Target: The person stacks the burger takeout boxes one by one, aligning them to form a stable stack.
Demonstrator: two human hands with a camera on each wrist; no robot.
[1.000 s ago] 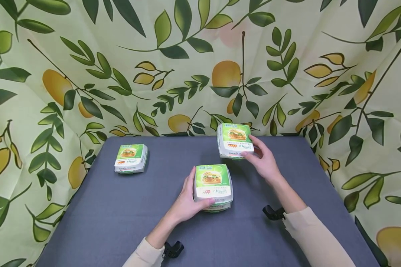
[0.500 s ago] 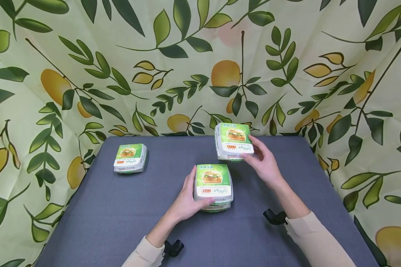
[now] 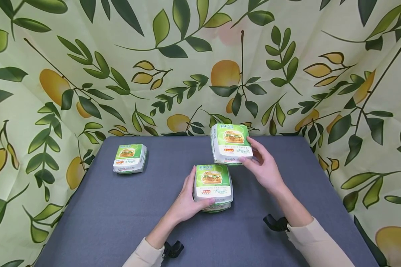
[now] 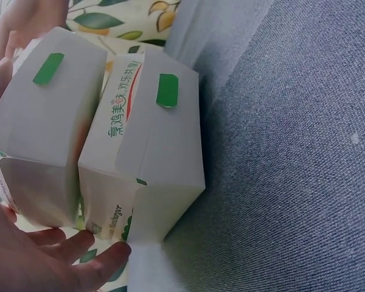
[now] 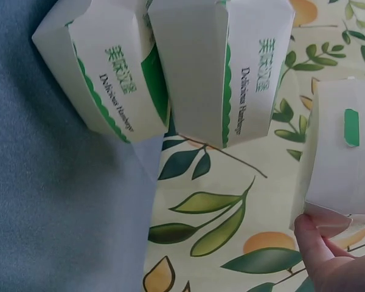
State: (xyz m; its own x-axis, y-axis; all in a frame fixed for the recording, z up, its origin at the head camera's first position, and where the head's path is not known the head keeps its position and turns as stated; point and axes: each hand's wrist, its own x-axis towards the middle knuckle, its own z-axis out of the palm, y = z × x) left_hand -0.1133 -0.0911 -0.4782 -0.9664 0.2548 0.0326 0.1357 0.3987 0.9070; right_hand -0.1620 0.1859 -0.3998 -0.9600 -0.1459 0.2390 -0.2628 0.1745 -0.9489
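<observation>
In the head view, two hamburger boxes stand stacked at the middle of the table. The upper box almost covers the lower box. My left hand grips this stack from the left, its thumb across the front. In the left wrist view its fingertips touch the lower box too. Behind and right of the stack, my right hand pinches another hamburger box by its right side, held in the air above the table. The right wrist view shows this held box apart from the stack.
One more hamburger box sits alone at the table's back left. A dark blue-grey cloth covers the table. Behind it and along the sides hangs a leaf-and-fruit patterned curtain.
My right hand has brought its hamburger box a little to the left and nearer to me, closer to the stack. My left hand and the stack have stayed still.
</observation>
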